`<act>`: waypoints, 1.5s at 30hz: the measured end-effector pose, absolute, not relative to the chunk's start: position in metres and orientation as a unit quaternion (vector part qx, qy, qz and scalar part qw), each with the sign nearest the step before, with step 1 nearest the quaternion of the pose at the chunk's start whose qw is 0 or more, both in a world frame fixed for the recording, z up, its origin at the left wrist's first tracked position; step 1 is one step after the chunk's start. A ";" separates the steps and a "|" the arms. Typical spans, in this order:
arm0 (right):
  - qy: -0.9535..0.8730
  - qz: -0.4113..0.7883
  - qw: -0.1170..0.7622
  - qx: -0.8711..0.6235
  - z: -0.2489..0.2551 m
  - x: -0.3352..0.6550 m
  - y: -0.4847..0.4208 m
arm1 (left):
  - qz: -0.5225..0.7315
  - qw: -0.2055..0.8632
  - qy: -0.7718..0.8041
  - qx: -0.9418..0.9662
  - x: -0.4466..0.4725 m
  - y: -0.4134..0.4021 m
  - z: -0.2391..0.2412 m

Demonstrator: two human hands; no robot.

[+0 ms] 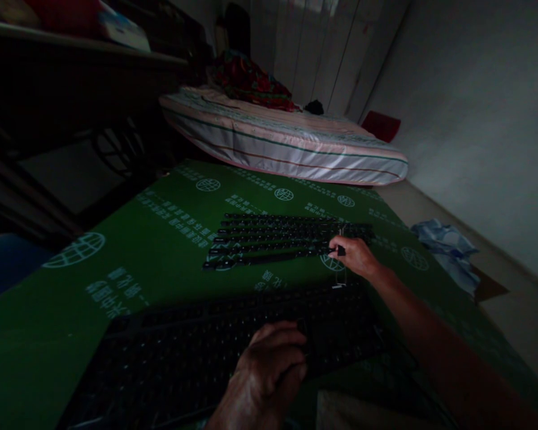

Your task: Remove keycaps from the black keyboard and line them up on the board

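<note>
A black keyboard frame (183, 352) lies near me on a green printed sheet (152, 251). Farther out, several rows of loose black keycaps (273, 239) are laid out on the sheet. My right hand (356, 255) reaches to the right end of those rows, its fingers pinched on a small black keycap (341, 251). My left hand (273, 364) rests curled on the keyboard frame, fingers closed; I cannot make out anything in it.
A striped mattress (287, 143) with red cloth (251, 80) lies beyond the sheet. A dark table frame (72, 119) stands at left. A crumpled pale blue cloth (448, 245) lies on the floor at right, by the wall.
</note>
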State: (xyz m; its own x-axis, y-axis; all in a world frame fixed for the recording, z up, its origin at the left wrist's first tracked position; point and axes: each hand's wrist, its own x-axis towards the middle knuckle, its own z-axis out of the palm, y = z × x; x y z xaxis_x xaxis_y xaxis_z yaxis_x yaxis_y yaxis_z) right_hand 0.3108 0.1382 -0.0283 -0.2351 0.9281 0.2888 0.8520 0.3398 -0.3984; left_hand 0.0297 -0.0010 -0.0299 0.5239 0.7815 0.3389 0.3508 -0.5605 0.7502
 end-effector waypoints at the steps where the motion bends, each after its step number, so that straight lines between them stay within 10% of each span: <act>1: -0.782 0.076 0.241 -0.570 -0.028 0.310 0.138 | 0.344 0.314 0.348 0.814 0.030 -0.001 -0.029; 45: -0.768 0.087 0.313 -0.552 -0.038 0.321 0.155 | 0.343 0.329 0.339 0.812 0.031 -0.003 -0.025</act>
